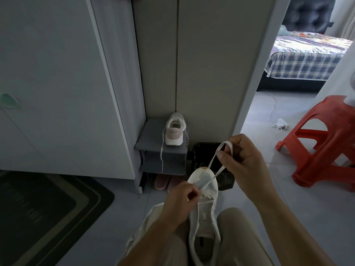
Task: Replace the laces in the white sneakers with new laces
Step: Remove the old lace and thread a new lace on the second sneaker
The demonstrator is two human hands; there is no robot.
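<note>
Sneaker lies between the person's knees at near centre, toe pointing far and heel toward the body. Lace runs from the lower eyelets up and to the right, forming a loop. Left hand sits at the left side of the eyelet rows with fingers curled, pinching the lace where it meets the upper. Right hand, raised to the right above the toe, pinches the loop between thumb and fingers. It cannot be determined whether this lace is the old one or the new one.

Handling: the lace is flat, soft and light. It will likely go limp and twist when slack, so keep it under mild tension. For threading, grip it close to the eyelet or at its tip. The sneaker appears light, with a soft mesh upper; steady it by the eyelet row, not the tongue.

Second sneaker stands on the grey shelf at far centre, one lace end hanging over the shelf edge.
</note>
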